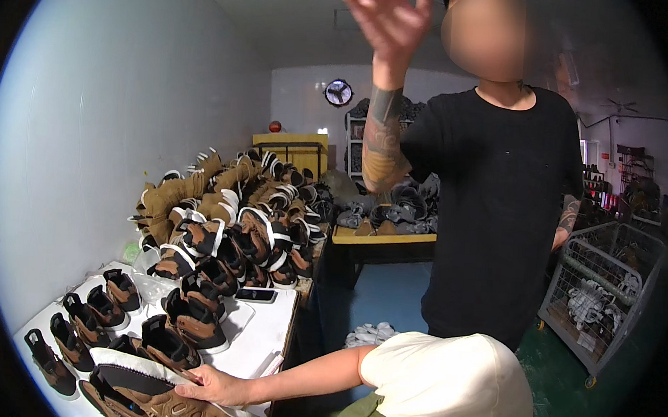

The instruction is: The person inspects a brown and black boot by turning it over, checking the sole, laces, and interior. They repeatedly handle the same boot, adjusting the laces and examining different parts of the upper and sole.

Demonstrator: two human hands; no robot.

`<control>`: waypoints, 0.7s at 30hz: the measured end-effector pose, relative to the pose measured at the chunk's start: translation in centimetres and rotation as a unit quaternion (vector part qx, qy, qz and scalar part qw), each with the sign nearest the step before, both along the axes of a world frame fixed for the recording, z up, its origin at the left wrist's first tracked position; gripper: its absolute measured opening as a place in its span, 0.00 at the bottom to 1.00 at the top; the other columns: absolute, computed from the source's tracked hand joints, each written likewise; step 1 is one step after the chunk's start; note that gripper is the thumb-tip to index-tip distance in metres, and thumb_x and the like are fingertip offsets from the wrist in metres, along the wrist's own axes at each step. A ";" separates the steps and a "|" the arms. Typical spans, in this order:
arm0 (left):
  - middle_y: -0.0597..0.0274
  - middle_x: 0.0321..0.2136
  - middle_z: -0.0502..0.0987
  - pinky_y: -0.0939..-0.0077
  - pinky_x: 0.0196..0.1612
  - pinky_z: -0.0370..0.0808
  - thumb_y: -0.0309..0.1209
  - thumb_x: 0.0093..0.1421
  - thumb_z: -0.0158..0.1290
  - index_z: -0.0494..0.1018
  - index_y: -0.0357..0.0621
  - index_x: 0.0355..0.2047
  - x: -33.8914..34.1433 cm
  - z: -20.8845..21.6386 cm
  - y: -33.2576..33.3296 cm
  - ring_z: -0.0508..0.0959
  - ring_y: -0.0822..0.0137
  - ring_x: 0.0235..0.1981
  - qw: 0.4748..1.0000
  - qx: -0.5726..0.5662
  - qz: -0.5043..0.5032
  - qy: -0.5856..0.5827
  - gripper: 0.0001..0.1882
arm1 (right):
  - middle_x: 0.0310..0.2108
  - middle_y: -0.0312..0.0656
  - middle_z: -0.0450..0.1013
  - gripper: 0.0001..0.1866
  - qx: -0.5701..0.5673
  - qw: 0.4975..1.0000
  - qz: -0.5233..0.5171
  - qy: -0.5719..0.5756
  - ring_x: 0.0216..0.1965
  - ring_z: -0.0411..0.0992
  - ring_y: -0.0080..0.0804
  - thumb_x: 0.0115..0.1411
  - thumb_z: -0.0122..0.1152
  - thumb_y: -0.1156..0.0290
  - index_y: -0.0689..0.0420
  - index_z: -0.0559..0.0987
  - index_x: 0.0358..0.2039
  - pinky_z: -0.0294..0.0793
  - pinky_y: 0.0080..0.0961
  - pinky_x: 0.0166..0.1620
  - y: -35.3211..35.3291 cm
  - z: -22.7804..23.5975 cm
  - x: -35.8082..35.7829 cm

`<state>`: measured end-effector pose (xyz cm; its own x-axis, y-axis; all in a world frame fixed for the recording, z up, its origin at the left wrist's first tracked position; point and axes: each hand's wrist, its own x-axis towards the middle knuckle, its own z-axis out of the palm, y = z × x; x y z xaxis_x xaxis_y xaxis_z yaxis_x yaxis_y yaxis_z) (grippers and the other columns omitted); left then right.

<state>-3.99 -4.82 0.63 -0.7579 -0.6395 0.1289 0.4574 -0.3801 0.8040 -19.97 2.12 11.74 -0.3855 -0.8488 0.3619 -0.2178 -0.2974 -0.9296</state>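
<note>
From the lower right my right arm reaches left across a white tabletop (267, 322). My right hand (215, 386) is closed on the edge of a brown and black sneaker (187, 412) with a white band along its side, tilted at the table's near end. The picture's lower edge cuts off part of this shoe. Around it stand several similar sneakers, such as one brown and black sneaker (196, 326) beyond my hand and another sneaker (50, 363) by the wall side. My left hand does not show.
Beyond the sneakers lies a large heap of shoes and brown uppers (220, 210). A phone (256, 295) rests on the table. A person in a black shirt (500, 210) stands opposite, one hand (393, 19) raised. A wire cage cart (601, 298) is at right, a yellow-edged table (385, 239) behind.
</note>
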 end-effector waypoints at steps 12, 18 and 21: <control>0.55 0.43 0.76 0.73 0.41 0.76 0.38 0.65 0.47 0.70 0.33 0.49 -1.2 5.1 0.0 0.78 0.65 0.39 0.984 0.043 0.174 -0.009 0.20 | 0.21 0.32 0.73 0.16 0.083 0.985 -0.131 -0.072 0.23 0.68 0.16 0.59 0.64 0.57 0.59 0.80 0.30 0.68 0.19 0.26 -0.9 -1.5 -0.6; 0.53 0.49 0.73 0.67 0.49 0.76 0.42 0.70 0.38 0.65 0.36 0.54 0.5 6.1 -0.3 0.76 0.62 0.48 0.980 0.139 0.136 0.049 0.22 | 0.17 0.23 0.61 0.17 -0.033 0.992 -0.043 -0.118 0.21 0.55 0.10 0.62 0.59 0.57 0.57 0.77 0.23 0.53 0.14 0.23 -3.6 -3.2 -0.1; 0.52 0.50 0.72 0.65 0.50 0.76 0.41 0.70 0.37 0.62 0.36 0.56 0.5 6.6 0.5 0.76 0.60 0.49 0.978 0.151 0.116 0.087 0.23 | 0.21 0.25 0.67 0.17 -0.017 0.991 0.002 -0.133 0.22 0.58 0.11 0.62 0.61 0.58 0.61 0.79 0.29 0.58 0.13 0.25 -3.7 -3.1 -0.8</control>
<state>-3.50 -4.33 7.23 -0.5713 -0.8205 0.0216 0.6799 -0.4584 0.5723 -20.72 -1.54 8.61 -0.4671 -0.8400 0.2761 0.0345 -0.3293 -0.9436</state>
